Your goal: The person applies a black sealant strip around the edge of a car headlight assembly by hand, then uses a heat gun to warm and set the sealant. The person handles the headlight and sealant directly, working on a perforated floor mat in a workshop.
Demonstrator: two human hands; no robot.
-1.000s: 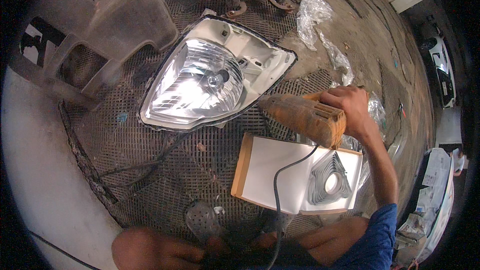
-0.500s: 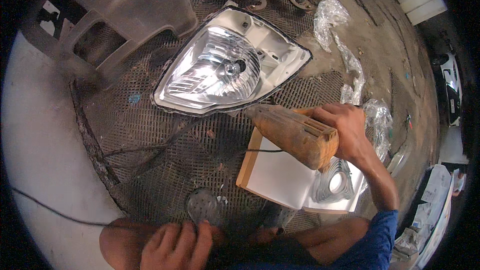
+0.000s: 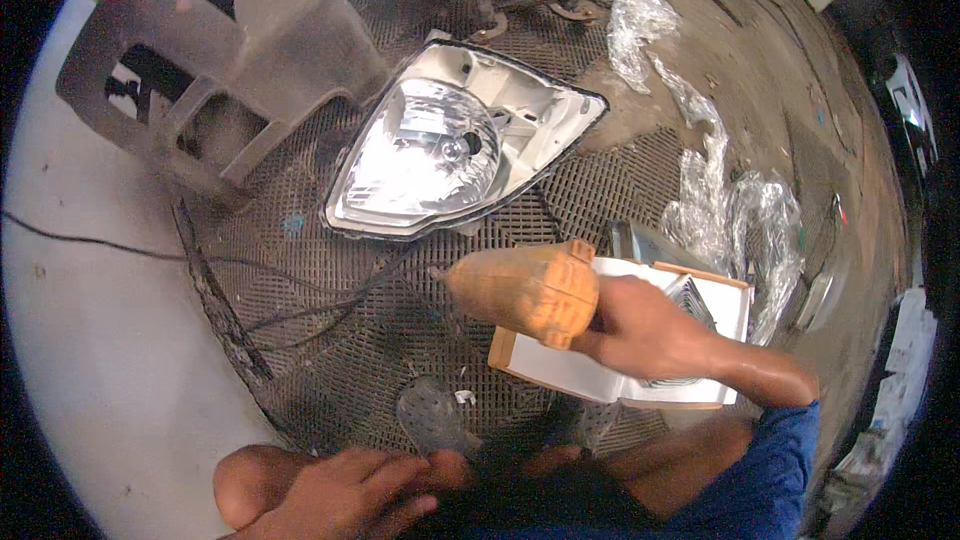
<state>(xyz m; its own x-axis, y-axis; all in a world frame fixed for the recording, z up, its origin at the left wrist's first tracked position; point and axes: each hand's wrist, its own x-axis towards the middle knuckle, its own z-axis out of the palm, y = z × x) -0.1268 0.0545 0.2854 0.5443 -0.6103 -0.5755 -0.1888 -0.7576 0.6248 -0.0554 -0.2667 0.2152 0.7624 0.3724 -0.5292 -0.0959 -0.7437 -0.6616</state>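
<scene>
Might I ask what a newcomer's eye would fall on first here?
Most likely the shiny headlight, lying on the dark mat in the upper middle. Next might come the orange cone-shaped tool in the right hand, below the headlight, and then the crumpled clear plastic toward the right.

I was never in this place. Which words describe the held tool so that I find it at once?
Start from the big silvery headlight on the dark mat. Below it in the picture, the right hand holds the tool, hiding part of the open white box. Unlike both neighbours, it is dirty orange and roughly cone-shaped, narrow end pointing left.
</scene>
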